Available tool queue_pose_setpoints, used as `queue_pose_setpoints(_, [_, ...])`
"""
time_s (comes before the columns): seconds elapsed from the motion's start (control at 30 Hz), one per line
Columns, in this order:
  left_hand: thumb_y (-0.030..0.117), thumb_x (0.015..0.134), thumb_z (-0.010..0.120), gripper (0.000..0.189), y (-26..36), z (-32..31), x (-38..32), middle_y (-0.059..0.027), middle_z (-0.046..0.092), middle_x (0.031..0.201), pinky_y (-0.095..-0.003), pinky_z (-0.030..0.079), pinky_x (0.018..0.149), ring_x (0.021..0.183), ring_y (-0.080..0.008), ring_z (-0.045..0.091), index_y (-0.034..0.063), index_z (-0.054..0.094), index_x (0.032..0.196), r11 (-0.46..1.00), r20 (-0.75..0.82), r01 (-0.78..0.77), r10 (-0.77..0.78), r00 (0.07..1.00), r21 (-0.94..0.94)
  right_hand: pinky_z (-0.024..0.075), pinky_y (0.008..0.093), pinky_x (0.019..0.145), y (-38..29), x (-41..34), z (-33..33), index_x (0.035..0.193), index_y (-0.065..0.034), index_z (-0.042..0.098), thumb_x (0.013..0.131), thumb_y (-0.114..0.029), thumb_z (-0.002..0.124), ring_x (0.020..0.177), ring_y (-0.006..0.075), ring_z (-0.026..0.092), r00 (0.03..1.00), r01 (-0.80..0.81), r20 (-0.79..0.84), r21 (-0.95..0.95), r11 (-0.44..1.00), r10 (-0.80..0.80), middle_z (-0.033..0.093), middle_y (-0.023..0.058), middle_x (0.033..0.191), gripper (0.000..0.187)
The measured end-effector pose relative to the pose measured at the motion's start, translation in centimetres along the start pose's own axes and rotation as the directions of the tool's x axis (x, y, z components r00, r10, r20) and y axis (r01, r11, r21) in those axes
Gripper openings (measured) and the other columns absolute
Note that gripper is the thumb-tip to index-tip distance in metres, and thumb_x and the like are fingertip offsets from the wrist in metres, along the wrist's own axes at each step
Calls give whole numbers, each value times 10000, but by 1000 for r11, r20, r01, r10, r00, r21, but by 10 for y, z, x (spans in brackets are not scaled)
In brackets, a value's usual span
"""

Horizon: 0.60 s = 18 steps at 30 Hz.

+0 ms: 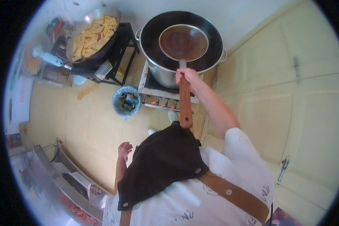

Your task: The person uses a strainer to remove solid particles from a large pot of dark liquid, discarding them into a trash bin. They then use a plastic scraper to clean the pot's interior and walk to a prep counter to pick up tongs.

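My right hand (187, 76) is closed around the upper part of the wooden handle of a round fine-mesh strainer (184, 42). The strainer's mesh lies over the mouth of a large metal stockpot (161, 74) that holds dark liquid; whether it touches the liquid I cannot tell. The pot stands on a low gas stove (142, 88). Down by my left side, next to the black apron, my left hand (125, 150) hangs with loosely bent fingers and holds nothing.
At the upper left a wok (70, 49) full of pale cut pieces sits on a black stand. A lined waste bin (115, 105) stands left of the stove. Pale panelled doors (257, 113) run along the right. A metal counter (70, 158) is at the lower left.
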State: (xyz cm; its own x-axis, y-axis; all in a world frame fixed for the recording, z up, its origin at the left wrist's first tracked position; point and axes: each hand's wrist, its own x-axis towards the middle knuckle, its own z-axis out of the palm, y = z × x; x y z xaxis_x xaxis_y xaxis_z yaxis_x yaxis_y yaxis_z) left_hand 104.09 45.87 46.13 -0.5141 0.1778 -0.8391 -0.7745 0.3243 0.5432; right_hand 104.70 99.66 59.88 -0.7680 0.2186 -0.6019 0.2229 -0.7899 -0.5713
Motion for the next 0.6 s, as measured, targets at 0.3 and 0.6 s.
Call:
queue_pose_setpoints(0.3, [230,843,552,244,-5,17,3,-83,627,828,-329,471,666,777,-195,613,64,558,1021,999,-38,35,-34,999,32,375,224,469,-18,-10,-3,685,-26,482,847,-123,508,487,107,461,991,-99,101,152,983,85,461,17,570,191])
queue_pose_setpoints(0.6, [207,833,558,200,-47,-21,17,-60,602,754,-284,454,561,670,-161,586,65,555,975,999,-43,-1,-1,999,-47,390,238,459,-22,-9,-4,680,-51,474,889,-169,472,481,110,466,963,-35,268,107,994,5,474,25,553,240])
